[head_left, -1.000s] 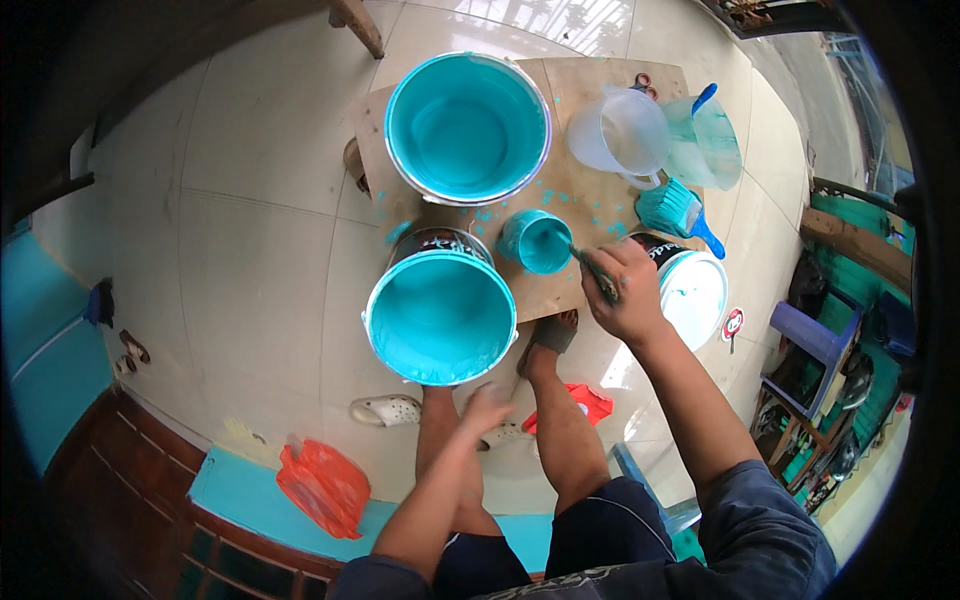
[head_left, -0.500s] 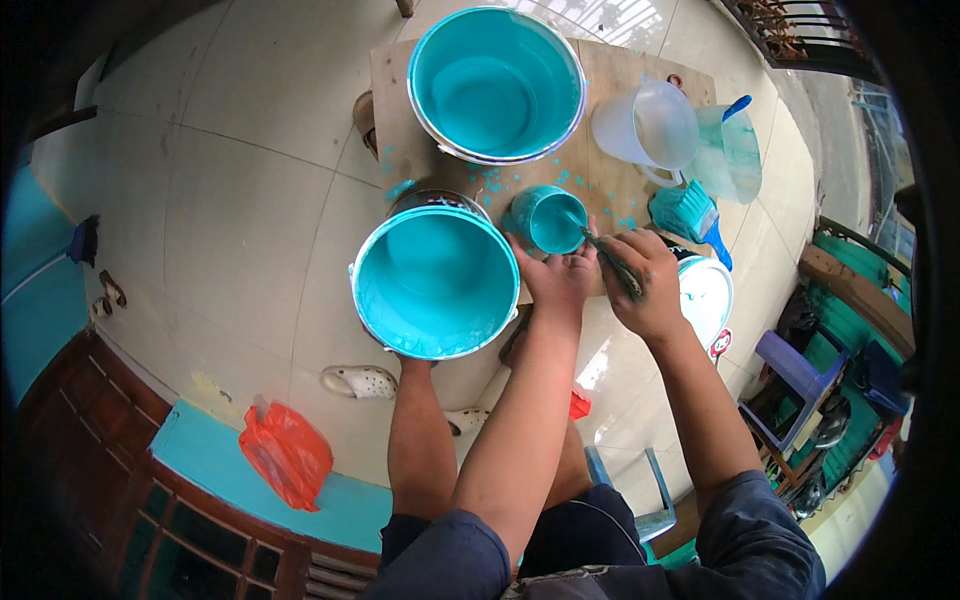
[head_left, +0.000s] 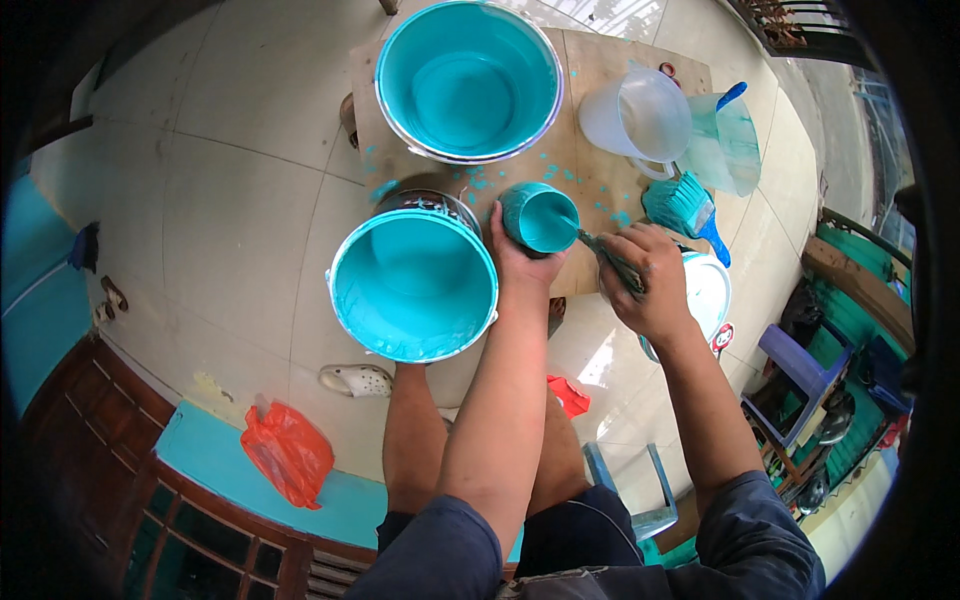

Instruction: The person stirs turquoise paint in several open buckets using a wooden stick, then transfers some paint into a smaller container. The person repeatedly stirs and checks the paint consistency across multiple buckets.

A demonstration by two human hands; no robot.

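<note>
Two hands are seen over a paint-spattered wooden board (head_left: pixel 600 80). A small turquoise cup (head_left: pixel 540 216) is gripped from below by the left hand (head_left: pixel 525 262), fingers closed around its side, just beside the paint bucket (head_left: pixel 412 285). A paint-covered stick (head_left: pixel 608 260) is clasped in the closed right hand (head_left: pixel 650 285), its tip at the cup's rim. A larger bucket (head_left: pixel 468 80) and a clear jug (head_left: pixel 640 115) are placed behind.

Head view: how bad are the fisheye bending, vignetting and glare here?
Head view: strong fisheye, the tile joints and wooden board edges curve; black vignette fills the corners; daylight glare whitens the floor at top; the hands, left hand and right hand, look sharp; the far right clutter is squeezed.
</note>
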